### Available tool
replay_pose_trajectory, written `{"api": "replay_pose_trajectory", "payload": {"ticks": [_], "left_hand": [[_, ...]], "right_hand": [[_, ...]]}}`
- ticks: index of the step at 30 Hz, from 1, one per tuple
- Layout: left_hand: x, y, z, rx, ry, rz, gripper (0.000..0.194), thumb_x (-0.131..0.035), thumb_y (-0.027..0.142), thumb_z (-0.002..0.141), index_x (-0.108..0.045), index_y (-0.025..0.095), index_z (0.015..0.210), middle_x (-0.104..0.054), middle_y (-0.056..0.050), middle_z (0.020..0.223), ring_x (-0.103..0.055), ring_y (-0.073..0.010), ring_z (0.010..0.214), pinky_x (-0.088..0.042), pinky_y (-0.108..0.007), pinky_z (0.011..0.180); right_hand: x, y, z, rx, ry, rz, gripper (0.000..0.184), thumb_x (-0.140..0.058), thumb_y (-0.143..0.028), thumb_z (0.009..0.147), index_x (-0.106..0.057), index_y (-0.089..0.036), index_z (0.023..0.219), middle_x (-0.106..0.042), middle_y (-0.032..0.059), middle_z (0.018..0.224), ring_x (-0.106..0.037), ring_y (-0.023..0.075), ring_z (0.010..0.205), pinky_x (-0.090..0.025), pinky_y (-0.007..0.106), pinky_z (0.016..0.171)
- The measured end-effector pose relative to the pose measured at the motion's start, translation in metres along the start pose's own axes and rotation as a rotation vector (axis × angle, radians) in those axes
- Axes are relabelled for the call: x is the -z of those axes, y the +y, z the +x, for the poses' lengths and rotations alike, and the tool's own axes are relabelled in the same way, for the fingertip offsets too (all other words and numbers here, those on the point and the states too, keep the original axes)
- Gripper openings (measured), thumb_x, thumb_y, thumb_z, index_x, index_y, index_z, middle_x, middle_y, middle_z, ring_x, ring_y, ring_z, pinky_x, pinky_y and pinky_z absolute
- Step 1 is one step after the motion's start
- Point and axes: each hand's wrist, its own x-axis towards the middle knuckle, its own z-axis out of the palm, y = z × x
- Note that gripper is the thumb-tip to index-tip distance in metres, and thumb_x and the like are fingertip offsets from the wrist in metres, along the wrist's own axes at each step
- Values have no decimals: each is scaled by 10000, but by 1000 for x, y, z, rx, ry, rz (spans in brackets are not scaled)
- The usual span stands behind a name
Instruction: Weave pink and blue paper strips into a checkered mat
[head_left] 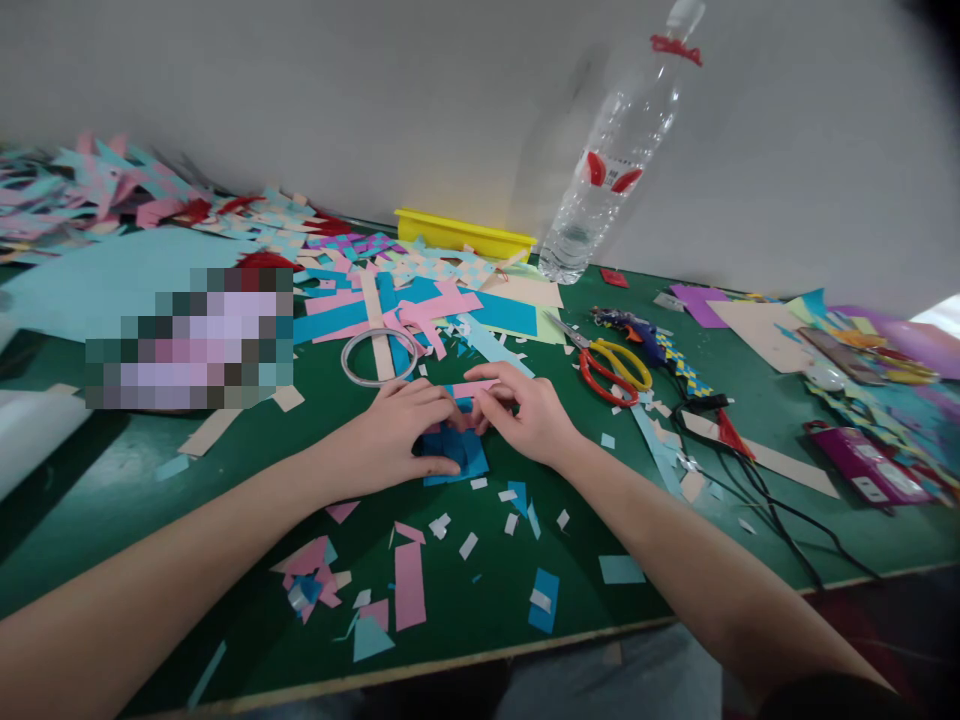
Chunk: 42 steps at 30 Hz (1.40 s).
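Observation:
A small piece of blue and pink paper strips (466, 458) lies on the green table in front of me, partly covered by my fingers. My left hand (401, 425) holds its left side, thumb along the lower part and fingers bent over the top. My right hand (529, 410) pinches at its upper right, where a pink strip (474, 389) shows. The fingertips meet close together there, so the exact grip is partly hidden. Just beyond my left hand lies a roll of tape (380, 356). Scissors with red and yellow handles (609, 370) rest beyond my right hand.
A tall plastic bottle (611, 160) stands by the wall beside a yellow tray (463, 235). Cut strips and woven paper pile up at the back left. A glue gun (634, 330), black cable (772, 510) and purple packet (866, 465) lie right. Paper scraps (410, 585) litter the front.

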Motion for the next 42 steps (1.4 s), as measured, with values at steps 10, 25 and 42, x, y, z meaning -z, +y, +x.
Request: {"api": "replay_pose_trajectory", "payload": {"ticks": [10, 25, 42], "left_hand": [[-1, -1, 1, -5, 29, -17, 357, -637, 547, 855, -644, 249, 1052, -648, -30, 1100, -549, -270, 1073, -347, -428, 946], [6, -2, 1, 21, 17, -110, 296, -568, 495, 917, -682, 286, 1093, -677, -45, 1110, -576, -271, 1074, -402, -460, 968], [12, -4, 2, 17, 42, -129, 357, -508, 532, 940, -730, 301, 1096, -717, -33, 1099, -642, -236, 983, -505, -373, 857]], "right_hand": [[0, 1, -1, -4, -9, -21, 233, -462, -280, 970, -535, -235, 1187, -731, -17, 735, -732, 162, 697, -591, 299, 695], [0, 2, -1, -8, -11, 26, 227, -465, -284, 973, -538, -237, 1183, -731, -13, 751, -731, 153, 678, -598, 296, 697], [0, 2, -1, 1, -25, 36, 235, -455, -294, 982, -535, -232, 1194, -729, -5, 768, -724, 146, 682, -598, 293, 705]]}}
